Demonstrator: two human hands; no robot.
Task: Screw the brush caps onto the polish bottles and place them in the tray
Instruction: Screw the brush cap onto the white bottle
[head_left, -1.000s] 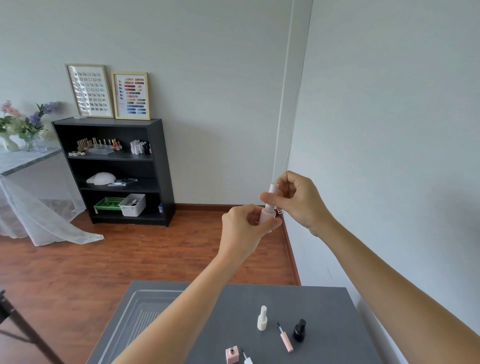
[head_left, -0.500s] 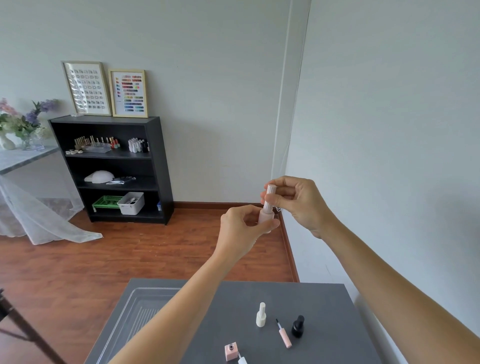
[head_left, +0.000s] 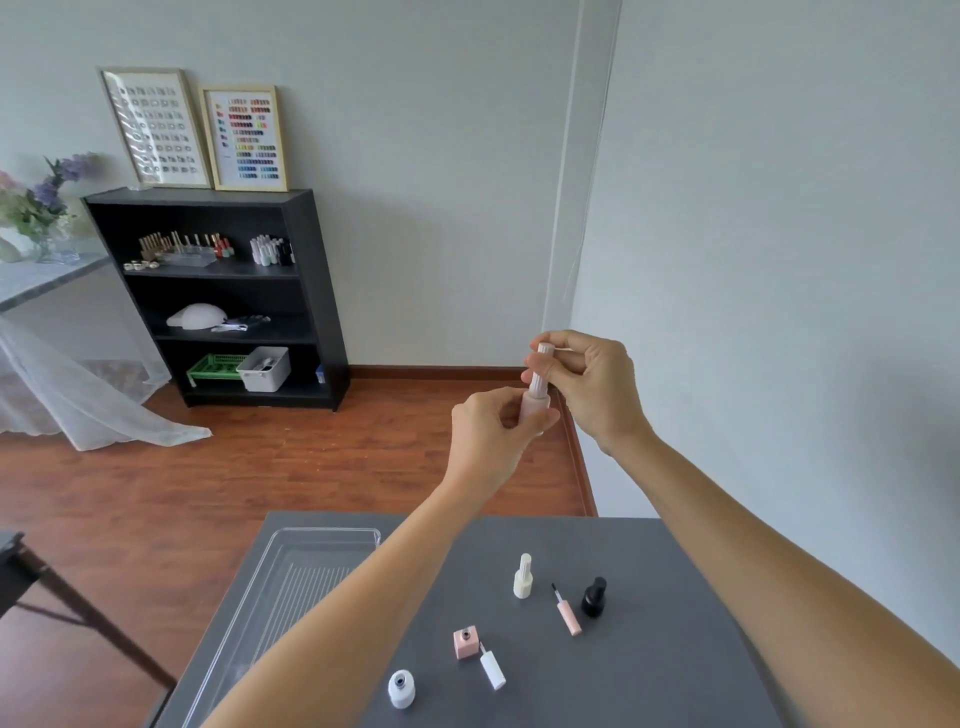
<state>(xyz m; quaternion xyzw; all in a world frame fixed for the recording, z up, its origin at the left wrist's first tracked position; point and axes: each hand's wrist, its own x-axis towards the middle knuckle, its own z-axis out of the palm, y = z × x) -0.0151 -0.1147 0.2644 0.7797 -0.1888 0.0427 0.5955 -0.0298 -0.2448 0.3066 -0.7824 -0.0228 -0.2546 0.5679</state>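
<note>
Both hands have come lower and nearer since before. Left hand (head_left: 491, 436) grips the pink bottle (head_left: 535, 408) to keep it fixed while right hand (head_left: 582, 382) pinches its cap (head_left: 541, 369) to turn it, above the grey table (head_left: 675, 623). On it lie the empty tray (head_left: 291, 577), more bottles and loose caps. Behind stands a black shelf (head_left: 306, 291) on wooden floor.
</note>
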